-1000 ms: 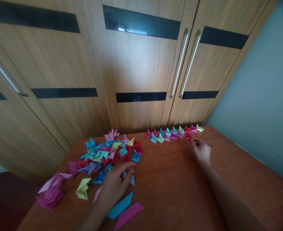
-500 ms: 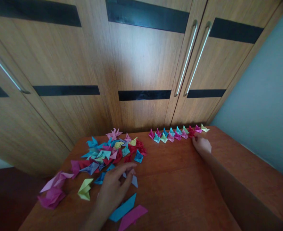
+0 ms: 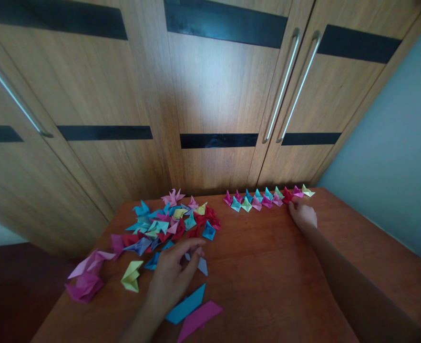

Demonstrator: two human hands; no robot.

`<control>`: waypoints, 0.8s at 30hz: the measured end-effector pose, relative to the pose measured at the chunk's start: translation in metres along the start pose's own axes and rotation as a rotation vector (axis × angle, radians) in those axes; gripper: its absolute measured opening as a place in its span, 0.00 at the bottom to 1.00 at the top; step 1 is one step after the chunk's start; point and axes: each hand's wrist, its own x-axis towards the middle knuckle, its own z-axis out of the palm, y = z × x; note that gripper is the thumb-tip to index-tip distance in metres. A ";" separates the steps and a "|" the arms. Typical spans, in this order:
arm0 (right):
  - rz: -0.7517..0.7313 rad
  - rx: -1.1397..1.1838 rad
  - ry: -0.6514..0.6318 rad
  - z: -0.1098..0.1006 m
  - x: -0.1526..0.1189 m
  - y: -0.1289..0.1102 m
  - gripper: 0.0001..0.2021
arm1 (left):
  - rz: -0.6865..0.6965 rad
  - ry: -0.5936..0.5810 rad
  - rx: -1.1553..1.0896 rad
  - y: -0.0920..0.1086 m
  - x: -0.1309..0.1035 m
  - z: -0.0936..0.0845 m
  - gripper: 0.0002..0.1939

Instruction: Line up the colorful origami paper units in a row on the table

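My right hand [image 3: 303, 215] reaches to the far right of the table, its fingers closed on a red folded-paper piece [image 3: 287, 196] at the end of the front row. Small origami pieces in pink, blue, green and magenta [image 3: 266, 202] stand in two rows along the back edge. My left hand [image 3: 174, 269] hovers over the near middle with loosely curved fingers, thumb and forefinger apart, holding nothing I can see. Behind its fingertips lies a lilac folded paper [image 3: 203, 267], partly hidden. A blue strip [image 3: 186, 305] and a magenta strip [image 3: 200, 320] lie below it.
A heap of folded papers [image 3: 160, 225] covers the table's left part. Yellow-green [image 3: 131, 276] and pink-magenta pieces [image 3: 85, 287] lie nearer the left edge. A wooden cupboard [image 3: 217, 95] with metal handles [image 3: 283, 85] rises behind the table [image 3: 260, 276]; a pale wall [image 3: 392, 162] stands right.
The whole view has shifted slightly, so things appear a little farther right. Both hands keep almost the same places, the right one still at the red piece.
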 end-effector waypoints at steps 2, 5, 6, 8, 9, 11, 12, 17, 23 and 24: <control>0.003 0.027 0.016 0.000 -0.001 0.001 0.20 | 0.002 0.007 -0.004 0.000 0.000 0.000 0.10; 0.000 0.077 0.037 0.000 -0.005 0.001 0.20 | 0.002 0.006 -0.003 0.000 0.000 0.001 0.10; -0.003 0.098 0.044 -0.001 -0.007 0.000 0.19 | 0.003 0.002 -0.002 0.000 0.000 0.000 0.10; -0.007 0.150 0.061 -0.003 -0.013 0.000 0.18 | -0.002 -0.007 0.007 -0.001 0.001 -0.001 0.10; -0.007 0.182 0.072 -0.004 -0.018 0.000 0.17 | -0.009 -0.010 0.018 -0.002 0.002 -0.003 0.10; 0.001 0.260 0.098 -0.006 -0.030 -0.001 0.17 | -0.029 0.011 0.063 -0.007 0.005 -0.010 0.11; 0.008 0.305 0.112 -0.007 -0.037 -0.003 0.17 | -0.038 0.039 0.094 -0.010 0.007 -0.014 0.11; -0.050 0.553 0.102 -0.002 -0.083 -0.033 0.21 | -0.037 0.189 0.282 -0.031 0.015 -0.039 0.14; -0.288 0.752 -0.060 0.012 -0.127 -0.097 0.17 | -0.016 0.071 0.504 -0.037 0.017 -0.032 0.15; -0.308 0.771 -0.075 0.013 -0.131 -0.103 0.17 | -0.016 0.030 0.532 -0.034 0.018 -0.027 0.15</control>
